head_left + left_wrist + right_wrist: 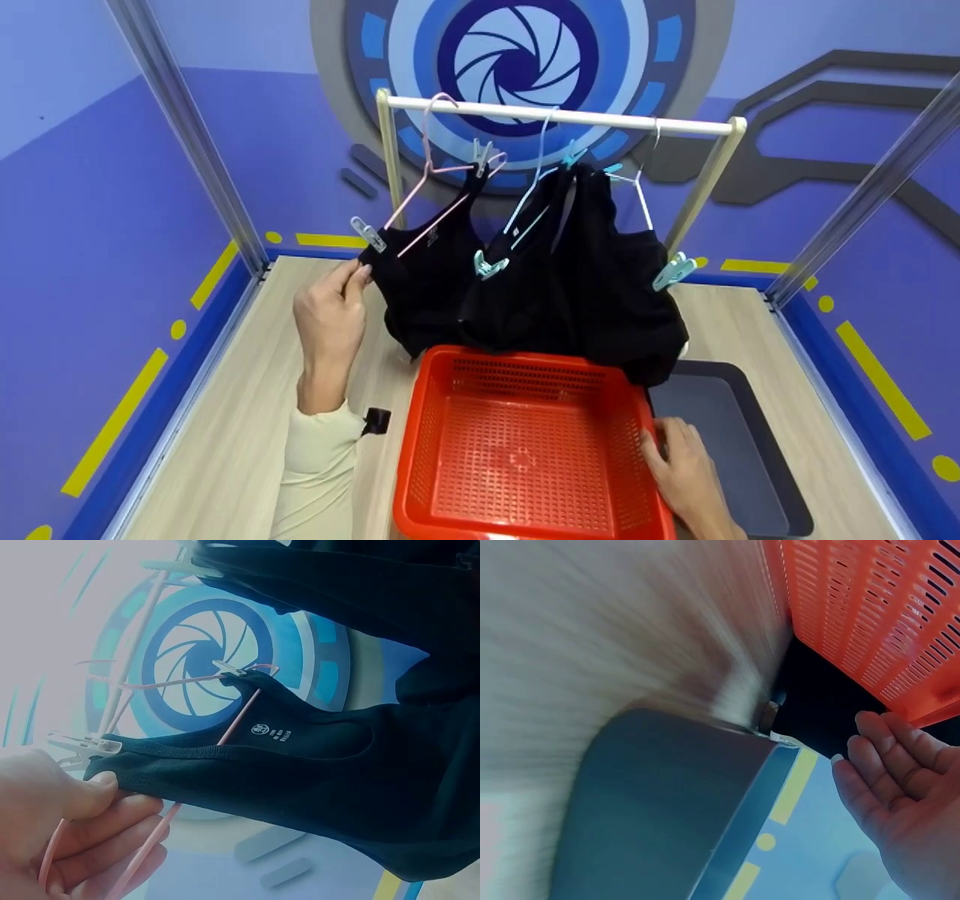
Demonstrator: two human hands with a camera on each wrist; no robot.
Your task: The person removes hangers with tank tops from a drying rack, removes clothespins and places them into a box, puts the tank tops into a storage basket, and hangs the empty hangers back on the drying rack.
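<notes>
Red basket (410,435) lies near, right grip (686,469) with fingers loosely extended at its right rim; firm contact is hard to tell. Farther, hangers (427,172) already carry clipped black garments (517,311); left grip (331,306) pinches the left garment (424,289), its straightening probably remaining.

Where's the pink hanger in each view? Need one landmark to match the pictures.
Head: the pink hanger is upper left of centre, hooked near the left end of the white rail.
Left wrist: runs from lower left, by the left hand, to upper centre.
Right wrist: not in it.
Shared landmark, head and left wrist only: the round aperture emblem.
</notes>
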